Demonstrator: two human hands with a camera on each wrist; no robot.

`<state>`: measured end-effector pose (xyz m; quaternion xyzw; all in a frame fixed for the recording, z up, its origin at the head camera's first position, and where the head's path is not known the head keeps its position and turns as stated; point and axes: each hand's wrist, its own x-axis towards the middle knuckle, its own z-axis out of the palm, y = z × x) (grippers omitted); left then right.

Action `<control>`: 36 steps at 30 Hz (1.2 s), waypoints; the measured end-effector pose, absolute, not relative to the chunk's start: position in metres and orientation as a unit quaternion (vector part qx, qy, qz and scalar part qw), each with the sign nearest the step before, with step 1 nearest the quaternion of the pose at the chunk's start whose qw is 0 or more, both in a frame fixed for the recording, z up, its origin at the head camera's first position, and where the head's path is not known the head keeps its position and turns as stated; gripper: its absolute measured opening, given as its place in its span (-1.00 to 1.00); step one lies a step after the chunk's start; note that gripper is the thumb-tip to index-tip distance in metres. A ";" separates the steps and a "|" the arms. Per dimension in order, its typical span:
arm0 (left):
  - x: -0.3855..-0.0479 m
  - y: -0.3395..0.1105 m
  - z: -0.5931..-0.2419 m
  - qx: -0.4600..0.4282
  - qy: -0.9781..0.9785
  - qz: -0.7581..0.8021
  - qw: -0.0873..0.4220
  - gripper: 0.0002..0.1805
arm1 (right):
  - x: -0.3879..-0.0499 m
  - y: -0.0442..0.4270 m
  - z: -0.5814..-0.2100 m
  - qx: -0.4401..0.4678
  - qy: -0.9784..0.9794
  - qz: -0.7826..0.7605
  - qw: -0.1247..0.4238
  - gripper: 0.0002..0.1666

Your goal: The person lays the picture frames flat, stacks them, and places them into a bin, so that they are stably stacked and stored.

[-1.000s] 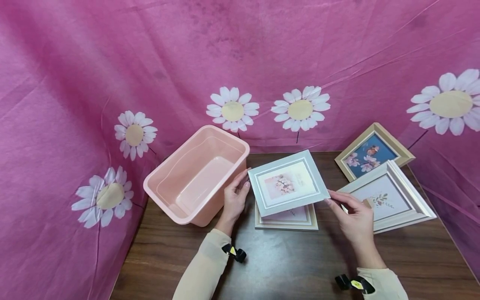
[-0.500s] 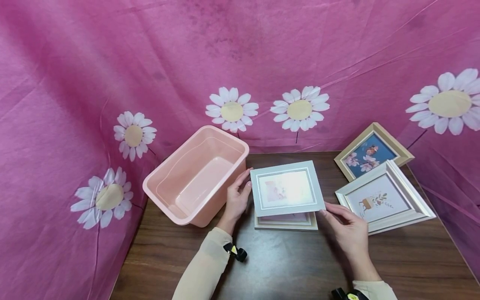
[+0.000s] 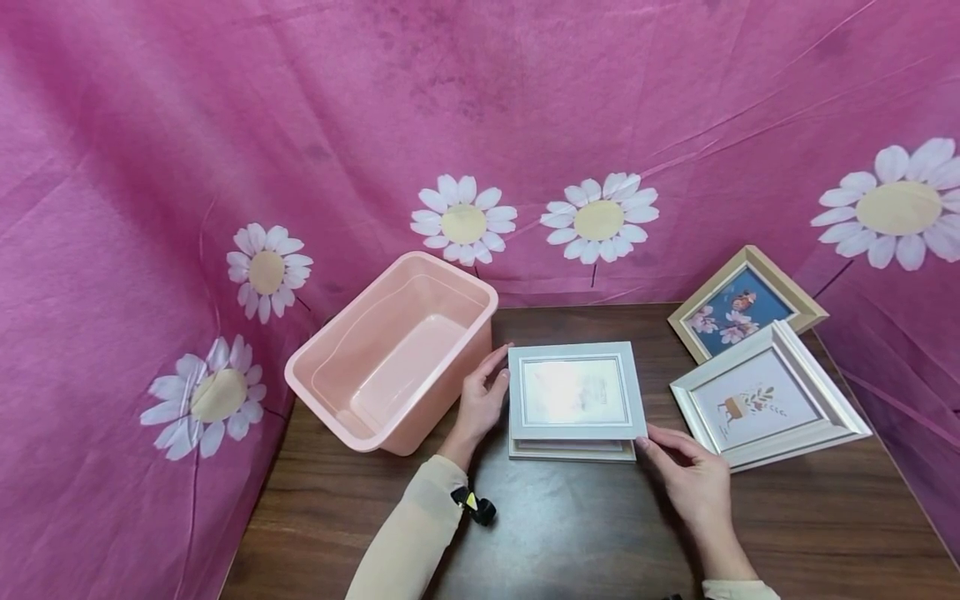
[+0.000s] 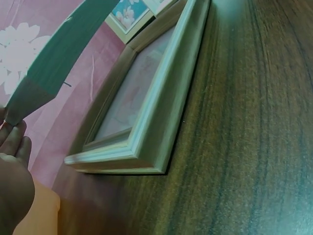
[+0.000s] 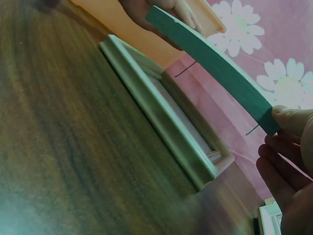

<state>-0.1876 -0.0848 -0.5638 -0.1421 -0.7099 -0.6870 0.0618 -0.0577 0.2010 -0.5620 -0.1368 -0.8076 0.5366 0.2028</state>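
Observation:
A pale grey-green picture frame (image 3: 632, 392) is held level above a cream picture frame (image 3: 573, 455) that lies flat on the table. My left hand (image 3: 480, 407) pinches its left edge. At the near right corner, my right hand (image 3: 692, 483) grips it between thumb and fingers. Glare covers much of its picture. In the left wrist view a gap separates the raised frame (image 4: 63, 54) from the cream frame (image 4: 161, 112) below. The right wrist view shows the same gap under the raised frame (image 5: 215, 68).
A pink plastic tub (image 3: 442, 400) stands left of my left hand. To the right, a white picture frame (image 3: 765, 454) leans over a tan picture frame (image 3: 693, 312) with a blue picture. The brown table (image 3: 585, 542) meets a pink daisy cloth (image 3: 525, 100) at the back.
The grey-green frame has come down and levelled from its tilt, now nearly lined up over the cream frame. My right hand has moved down and slightly left with it.

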 end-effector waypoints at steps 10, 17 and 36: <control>-0.186 -0.083 -0.571 -0.126 -0.730 -0.669 0.053 -0.52 | -0.055 0.201 -0.570 -0.156 -0.826 0.513 0.177 -0.82; -0.185 -0.082 -0.575 -0.107 -0.739 -0.664 0.039 -0.51 | -0.052 0.201 -0.575 -0.151 -0.838 0.495 0.171 -0.83; -0.179 -0.083 -0.586 -0.088 -0.772 -0.630 0.015 -0.53 | -0.048 0.203 -0.588 -0.139 -0.855 0.480 0.137 -0.85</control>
